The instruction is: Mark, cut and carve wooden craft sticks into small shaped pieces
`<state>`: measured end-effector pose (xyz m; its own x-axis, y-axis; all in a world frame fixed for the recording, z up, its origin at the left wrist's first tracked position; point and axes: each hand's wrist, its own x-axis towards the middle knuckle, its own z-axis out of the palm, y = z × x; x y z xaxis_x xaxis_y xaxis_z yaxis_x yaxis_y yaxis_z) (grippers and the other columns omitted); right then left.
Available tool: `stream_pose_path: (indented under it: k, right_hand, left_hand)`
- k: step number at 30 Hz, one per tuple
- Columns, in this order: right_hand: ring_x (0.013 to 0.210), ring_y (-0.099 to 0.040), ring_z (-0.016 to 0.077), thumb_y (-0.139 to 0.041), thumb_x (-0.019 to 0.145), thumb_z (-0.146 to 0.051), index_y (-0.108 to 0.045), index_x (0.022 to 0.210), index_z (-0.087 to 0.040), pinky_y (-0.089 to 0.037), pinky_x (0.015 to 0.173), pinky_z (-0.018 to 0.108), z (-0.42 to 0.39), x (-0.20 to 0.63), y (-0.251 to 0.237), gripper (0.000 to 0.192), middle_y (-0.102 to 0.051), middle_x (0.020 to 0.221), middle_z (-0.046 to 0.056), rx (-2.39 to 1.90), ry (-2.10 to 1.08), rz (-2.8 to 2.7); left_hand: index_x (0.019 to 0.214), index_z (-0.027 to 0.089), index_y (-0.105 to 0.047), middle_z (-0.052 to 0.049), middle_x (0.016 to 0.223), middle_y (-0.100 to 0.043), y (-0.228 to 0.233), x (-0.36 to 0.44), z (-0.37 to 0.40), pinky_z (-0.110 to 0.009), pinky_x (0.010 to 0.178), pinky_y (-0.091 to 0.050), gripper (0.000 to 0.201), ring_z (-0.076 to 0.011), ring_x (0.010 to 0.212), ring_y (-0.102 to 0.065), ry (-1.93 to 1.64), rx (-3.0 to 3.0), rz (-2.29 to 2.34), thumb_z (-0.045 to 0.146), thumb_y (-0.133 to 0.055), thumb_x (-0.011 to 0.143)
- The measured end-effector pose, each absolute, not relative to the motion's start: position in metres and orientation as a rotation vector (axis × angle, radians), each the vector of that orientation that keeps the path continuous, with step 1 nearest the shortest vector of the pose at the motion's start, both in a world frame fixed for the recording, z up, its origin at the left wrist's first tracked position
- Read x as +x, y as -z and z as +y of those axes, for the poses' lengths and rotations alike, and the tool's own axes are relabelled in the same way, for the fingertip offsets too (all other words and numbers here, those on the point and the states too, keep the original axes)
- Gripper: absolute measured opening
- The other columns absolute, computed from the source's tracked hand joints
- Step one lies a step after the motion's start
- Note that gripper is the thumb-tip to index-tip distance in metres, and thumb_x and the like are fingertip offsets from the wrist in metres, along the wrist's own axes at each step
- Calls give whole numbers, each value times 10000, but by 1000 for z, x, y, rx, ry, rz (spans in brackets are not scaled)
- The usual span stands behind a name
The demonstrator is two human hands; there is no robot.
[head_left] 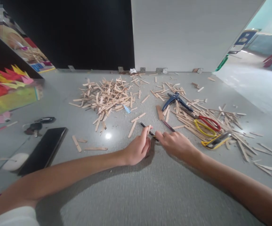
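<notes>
Left hand: pinched a short wooden stick.
Right hand: gripped a slim black tool.
Stick pile: lay beyond.

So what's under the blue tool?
Flat wooden sticks peek out around the blue tool, so it probably rests on some. What lies directly beneath it is covered, so I can't tell.

Slim dark tool at left fingers and right fingers
</notes>
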<state>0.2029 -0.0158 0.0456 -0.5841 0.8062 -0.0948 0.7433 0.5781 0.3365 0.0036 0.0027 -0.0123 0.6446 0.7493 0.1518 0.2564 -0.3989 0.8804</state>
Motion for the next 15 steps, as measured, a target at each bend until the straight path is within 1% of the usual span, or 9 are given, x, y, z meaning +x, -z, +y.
stream_pose_path:
  k: [2, 4, 5, 7, 9, 11, 13, 15]
  right_hand:
    - [489, -637, 154, -496, 958, 50, -667, 968, -145, -154, 464, 345, -32, 199, -47, 259, -693, 630, 32, 1322, -586, 2554]
    - [462, -609, 142, -467, 949, 68, -670, 957, -139, -141, 454, 350, -41, 197, -48, 291, -669, 614, 21, 1360, -721, 2542]
    - [459, -602, 140, -460, 950, 69, -670, 954, -138, -144, 453, 347, -41, 197, -49, 295, -665, 610, 19, 1333, -716, 2564]
    - [484, -621, 149, -470, 961, 54, -671, 975, -137, -159, 462, 343, -30, 201, -48, 278, -685, 626, 27, 1285, -606, 2587]
    - [514, -641, 155, -506, 972, 19, -674, 1052, -133, -165, 470, 338, -12, 205, -46, 240, -733, 688, 42, 1216, -461, 2602]
    - [517, -638, 151, -539, 975, -8, -668, 1107, -143, -166, 471, 335, 0, 207, -44, 228, -754, 719, 34, 1166, -391, 2615]
    - [507, -625, 142, -536, 979, -9, -659, 1092, -153, -173, 472, 333, -3, 205, -45, 221, -744, 700, 24, 1160, -402, 2625]
    - [488, -607, 130, -502, 986, 9, -646, 1027, -161, -183, 472, 333, -20, 201, -46, 226, -707, 653, 17, 1214, -504, 2628]
  left_hand:
    - [1559, 118, -267, 71, 665, -529, 12, 3, 2, -298, 632, -432, 488, -158, 569, -515, -648, 1961, 788, 356, -320, 1137]
    - [1566, 96, -254, 76, 656, -528, 11, 3, 1, -283, 604, -417, 512, -153, 553, -507, -613, 1971, 765, 373, -318, 1140]
    - [1564, 95, -254, 77, 654, -529, 11, 2, 1, -282, 603, -418, 509, -152, 550, -505, -616, 1973, 760, 371, -316, 1141]
    - [1546, 114, -264, 78, 658, -530, 10, 2, 1, -290, 628, -438, 472, -153, 555, -507, -653, 1960, 757, 349, -309, 1139]
    - [1526, 130, -266, 83, 658, -519, 9, 1, 2, -299, 657, -454, 433, -154, 561, -504, -701, 1947, 756, 315, -288, 1135]
    - [1516, 131, -261, 86, 655, -507, 9, 2, 3, -305, 674, -461, 418, -157, 567, -502, -732, 1948, 755, 286, -269, 1128]
    - [1513, 118, -260, 84, 655, -505, 9, 2, 2, -304, 662, -455, 424, -158, 565, -498, -738, 1965, 772, 284, -268, 1124]
    - [1523, 106, -257, 79, 665, -515, 9, 2, 0, -291, 622, -432, 446, -153, 552, -494, -705, 1980, 800, 308, -285, 1126]
